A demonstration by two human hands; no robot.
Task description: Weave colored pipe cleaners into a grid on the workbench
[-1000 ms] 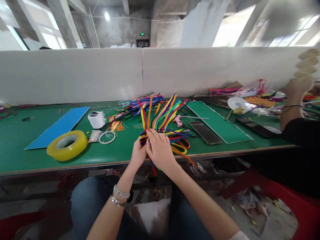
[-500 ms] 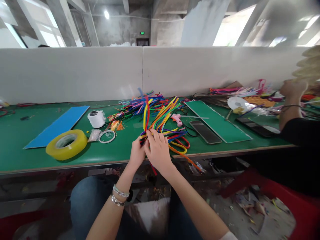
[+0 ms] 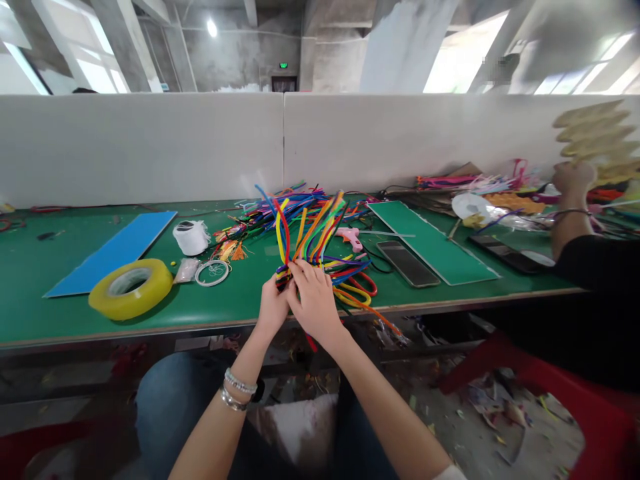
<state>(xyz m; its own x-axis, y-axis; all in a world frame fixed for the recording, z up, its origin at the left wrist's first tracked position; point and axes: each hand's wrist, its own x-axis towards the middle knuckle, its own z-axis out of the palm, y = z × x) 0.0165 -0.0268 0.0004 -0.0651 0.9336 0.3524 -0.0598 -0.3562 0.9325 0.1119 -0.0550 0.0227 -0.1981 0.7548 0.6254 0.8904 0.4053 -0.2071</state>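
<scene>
Both my hands meet at the table's front edge around a bundle of colourful pipe cleaners (image 3: 320, 230). My left hand (image 3: 274, 303) is closed on the bundle's left end, where dark and yellow strands cross. My right hand (image 3: 315, 297) lies over the strands with its fingers bent onto them; the fingertips' exact grip is hidden. Yellow, red, blue, orange and green stems fan upward and to the right, and some loop down by the edge. Just behind lies a pile of more pipe cleaners (image 3: 295, 203). A pink glue gun (image 3: 350, 238) rests right of the bundle.
On the left are a yellow tape roll (image 3: 131, 290), a blue board (image 3: 115, 253), a white thread spool (image 3: 191, 238) and a white ring (image 3: 212, 273). A phone (image 3: 407, 263) and a green board (image 3: 435, 243) lie right. A co-worker's hand (image 3: 575, 180) holds a pale wavy piece.
The upright stems lean further left and the fanned ones have shifted slightly left. My hands keep their hold. The co-worker's hand and pale piece have moved left.
</scene>
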